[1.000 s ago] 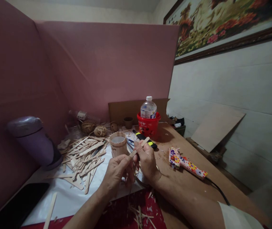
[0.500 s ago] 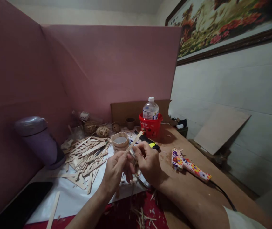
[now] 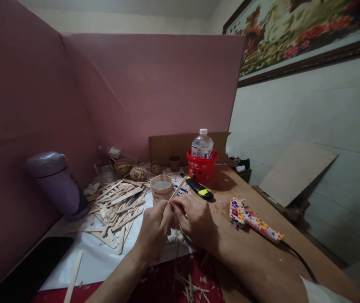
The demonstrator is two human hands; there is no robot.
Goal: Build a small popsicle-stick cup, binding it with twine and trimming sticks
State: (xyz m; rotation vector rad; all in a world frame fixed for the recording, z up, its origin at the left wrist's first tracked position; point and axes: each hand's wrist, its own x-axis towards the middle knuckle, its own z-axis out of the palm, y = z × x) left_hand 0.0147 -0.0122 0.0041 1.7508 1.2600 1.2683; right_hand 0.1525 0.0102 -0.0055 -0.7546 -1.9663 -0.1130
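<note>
Between my two hands a wooden craft stick (image 3: 178,187) slants up and to the right. My left hand (image 3: 155,224) is closed around its lower end. My right hand (image 3: 195,219) is closed against the left one at the same end; its fingertips are partly hidden, and what they pinch is unclear. Just behind my hands stands a round cup (image 3: 161,188) with a wooden-looking wall and scalloped rim. To the left, a heap of loose craft sticks (image 3: 120,210) lies on a white sheet (image 3: 94,263).
A black-and-yellow utility knife (image 3: 200,188) lies behind my right hand. A flowered glue gun (image 3: 252,221) with a cord is at right. At the back are a red bucket (image 3: 201,168) holding a plastic bottle (image 3: 202,145) and twine balls (image 3: 138,173). A purple tumbler (image 3: 58,185) and black phone (image 3: 38,265) are left.
My right hand has turned down from the stick's middle to its lower end, its fingers closing beside my left hand. The stick now shows edge-on. The view has shifted slightly.
</note>
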